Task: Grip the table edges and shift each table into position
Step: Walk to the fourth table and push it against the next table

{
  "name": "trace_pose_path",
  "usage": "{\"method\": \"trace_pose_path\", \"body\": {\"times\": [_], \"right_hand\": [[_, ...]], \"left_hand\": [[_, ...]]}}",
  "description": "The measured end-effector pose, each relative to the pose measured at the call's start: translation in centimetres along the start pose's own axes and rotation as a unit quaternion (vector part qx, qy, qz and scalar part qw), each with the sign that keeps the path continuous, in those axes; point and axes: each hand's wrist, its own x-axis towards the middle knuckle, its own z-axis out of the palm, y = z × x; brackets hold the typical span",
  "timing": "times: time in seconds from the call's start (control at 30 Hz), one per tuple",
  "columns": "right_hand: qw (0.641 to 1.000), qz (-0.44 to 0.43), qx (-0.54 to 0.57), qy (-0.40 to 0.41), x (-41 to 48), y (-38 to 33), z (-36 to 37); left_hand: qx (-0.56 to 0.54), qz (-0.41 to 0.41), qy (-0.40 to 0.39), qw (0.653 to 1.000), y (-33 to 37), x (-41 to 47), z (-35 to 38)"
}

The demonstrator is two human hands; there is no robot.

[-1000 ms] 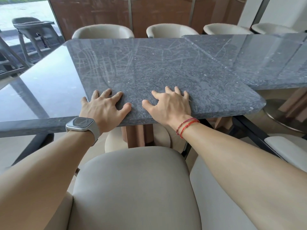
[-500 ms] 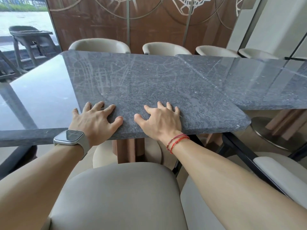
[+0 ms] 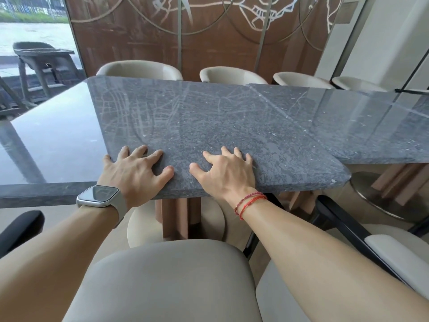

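A dark grey stone table [image 3: 209,122] stands in front of me, skewed against its neighbours. Its left side sits over a glossy dark table [image 3: 51,140] and its right side over another grey table [image 3: 362,126]. My left hand [image 3: 134,175], with a watch on the wrist, lies palm down on the near edge with fingers spread. A little to the right, my right hand [image 3: 228,173], with red cords on the wrist, rests flat the same way. Both thumbs lie on top of the slab, not under it.
A beige chair back [image 3: 167,282] stands between me and the table, in front of the table's brown pedestal [image 3: 178,217]. Another chair [image 3: 394,249] with a black frame is at the right. Several beige chairs [image 3: 139,69] line the far side. A black armrest [image 3: 18,228] is at the left.
The view has tilted up, so more of the wall shows and the table sits lower in frame. Both hands keep their places on the near edge.
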Motion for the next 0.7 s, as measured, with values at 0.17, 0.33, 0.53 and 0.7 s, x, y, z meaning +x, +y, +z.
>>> {"method": "trace_pose_path", "body": {"times": [0.17,0.33,0.53,0.7], "right_hand": [[1.0,0.004,0.004,-0.001,0.3,-0.1,0.1],[1.0,0.002,0.006,-0.003,0.4,-0.1,0.0],[1.0,0.002,0.007,0.001,1.1,-0.1,0.2],[1.0,0.0,0.009,0.01,2.0,-0.1,0.4]], "left_hand": [[0.002,-0.002,0.006,1.0,-0.1,0.4,0.2],[-0.003,0.003,0.01,1.0,-0.2,0.5,0.3],[-0.006,0.003,0.011,1.0,-0.3,1.2,0.5],[-0.01,0.003,0.017,1.0,-0.3,2.1,0.6]]}}
